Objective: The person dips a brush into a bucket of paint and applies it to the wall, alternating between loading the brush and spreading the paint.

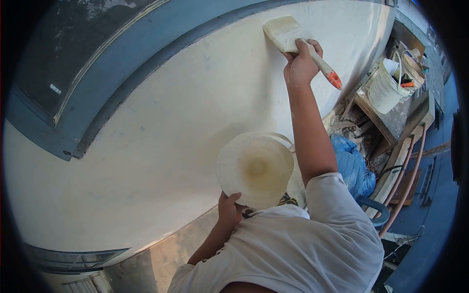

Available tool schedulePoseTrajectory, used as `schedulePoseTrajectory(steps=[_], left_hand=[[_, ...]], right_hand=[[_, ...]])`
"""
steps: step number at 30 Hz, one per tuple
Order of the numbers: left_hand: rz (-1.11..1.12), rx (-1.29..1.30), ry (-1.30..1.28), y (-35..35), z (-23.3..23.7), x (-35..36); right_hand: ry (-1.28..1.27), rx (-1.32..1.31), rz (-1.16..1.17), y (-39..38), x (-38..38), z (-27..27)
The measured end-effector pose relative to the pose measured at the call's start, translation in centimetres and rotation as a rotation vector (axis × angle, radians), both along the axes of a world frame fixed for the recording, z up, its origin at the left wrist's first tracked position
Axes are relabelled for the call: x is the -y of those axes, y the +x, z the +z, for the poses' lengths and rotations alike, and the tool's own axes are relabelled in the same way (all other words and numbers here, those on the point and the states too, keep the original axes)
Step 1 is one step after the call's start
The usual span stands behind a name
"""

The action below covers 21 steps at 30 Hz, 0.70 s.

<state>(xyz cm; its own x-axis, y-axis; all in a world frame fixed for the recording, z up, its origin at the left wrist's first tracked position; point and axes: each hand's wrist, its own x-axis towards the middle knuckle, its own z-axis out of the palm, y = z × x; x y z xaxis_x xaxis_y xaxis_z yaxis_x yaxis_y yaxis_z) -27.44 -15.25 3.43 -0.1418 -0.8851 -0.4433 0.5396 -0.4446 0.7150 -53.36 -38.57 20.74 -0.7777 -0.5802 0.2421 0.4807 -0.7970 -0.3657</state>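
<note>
My right hand (301,63) is raised high and closed around a wide paintbrush (317,57). The brush has pale, paint-coated bristles and a whitish handle with a red end. Its bristles lie against the upper part of a cream-white wall (171,127). Lower down, my left hand (230,210) grips the near rim of a round whitish bucket (229,161), held in front of my body. Looking into the bucket, I see a yellowish stain around the middle of its bottom.
A blue-framed window (122,44) borders the wall at upper left. To the right, a white bucket (383,90) holding tools stands on a wooden table (381,115). A blue plastic bag (354,166) lies below, beside a cart with reddish rails (408,180).
</note>
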Motion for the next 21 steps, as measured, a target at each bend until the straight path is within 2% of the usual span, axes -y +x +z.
schedulePoseTrajectory(steps=[2,6,9,12,15,19,21], left_hand=[[0.004,-0.005,0.015,-0.2,-0.2,0.0],[-0.012,-0.002,0.014,-0.3,-0.5,-0.1],[0.003,0.002,0.009,-0.9,0.0,0.1],[0.011,-0.018,0.018,-0.8,0.0,0.0],[-0.014,-0.047,0.004,-0.9,0.0,0.2],[0.013,-0.028,0.029,-1.4,0.3,0.3],[0.008,-0.032,0.028,-1.3,0.4,0.3]], right_hand=[[0.119,-0.037,-0.048,0.0,-0.5,-1.6],[-0.026,-0.051,-0.021,-0.5,-2.1,1.3],[-0.023,-0.058,0.014,-0.2,-1.5,2.6],[0.073,-0.063,-0.007,0.0,-1.5,0.8],[0.116,-0.090,-0.036,-0.3,-2.1,1.7],[-0.037,-0.024,0.007,0.6,-1.9,3.1],[0.068,-0.025,0.000,1.3,-1.2,2.6]])
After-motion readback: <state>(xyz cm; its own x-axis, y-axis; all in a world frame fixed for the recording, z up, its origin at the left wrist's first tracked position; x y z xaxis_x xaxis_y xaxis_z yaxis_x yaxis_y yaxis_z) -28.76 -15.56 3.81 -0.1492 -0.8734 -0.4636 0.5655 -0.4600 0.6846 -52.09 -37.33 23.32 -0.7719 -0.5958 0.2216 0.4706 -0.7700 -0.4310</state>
